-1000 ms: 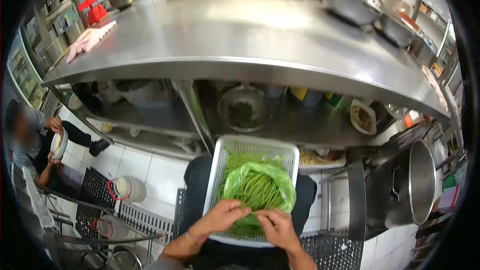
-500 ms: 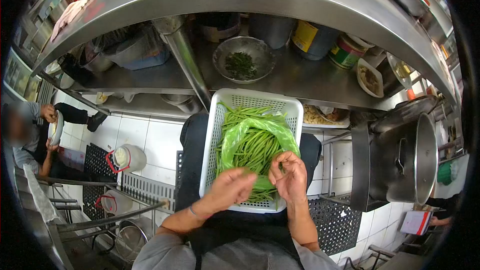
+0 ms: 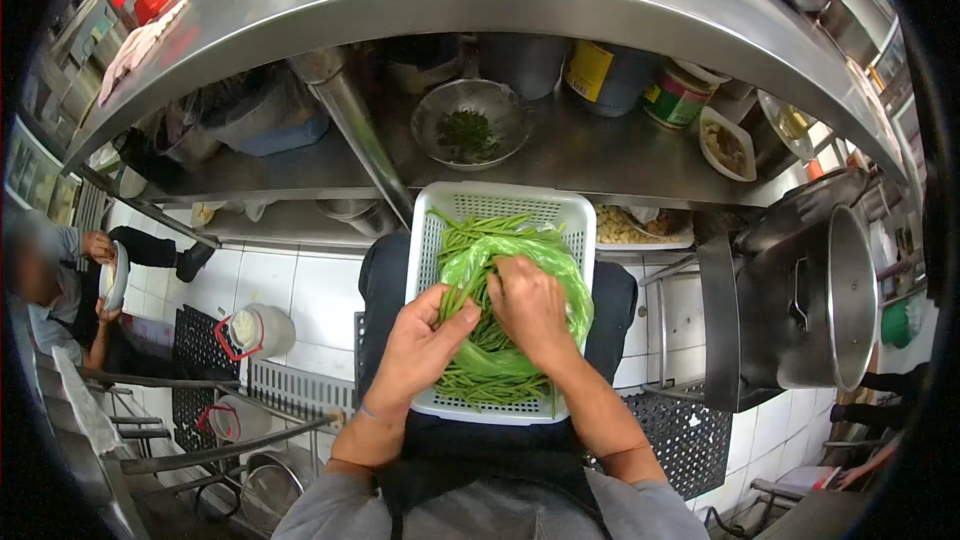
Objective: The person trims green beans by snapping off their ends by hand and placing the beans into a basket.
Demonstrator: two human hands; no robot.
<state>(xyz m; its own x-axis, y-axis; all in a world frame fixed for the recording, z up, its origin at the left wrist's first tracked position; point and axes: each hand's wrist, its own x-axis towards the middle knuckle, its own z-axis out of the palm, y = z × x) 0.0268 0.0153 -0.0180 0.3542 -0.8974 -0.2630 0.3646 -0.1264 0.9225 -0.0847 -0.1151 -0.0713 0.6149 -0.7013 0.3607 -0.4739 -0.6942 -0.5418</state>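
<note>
On my lap rests a white plastic basket (image 3: 575, 202) with slotted walls. Green beans (image 3: 490, 390) lie in it, some inside an opened green plastic bag (image 3: 575, 290) and others around it. My left hand (image 3: 425, 340) is closed at the left of the bag, with a few beans pinched between thumb and fingers. Over the bag's mouth, my right hand (image 3: 530, 308) is closed, its fingertips down among the beans and partly hidden; a bean appears to be in its grip.
Ahead, a steel shelf (image 3: 570, 155) bears a bowl of chopped greens (image 3: 468, 135), tins and containers. A large steel pot (image 3: 825, 300) stands at right. White pails (image 3: 268, 330) are on the left floor. Another person (image 3: 65, 280) holds a dish at far left.
My right hand has moved up and left into the bag's mouth. My left hand has shifted left and now pinches beans. The view has shifted slightly.
</note>
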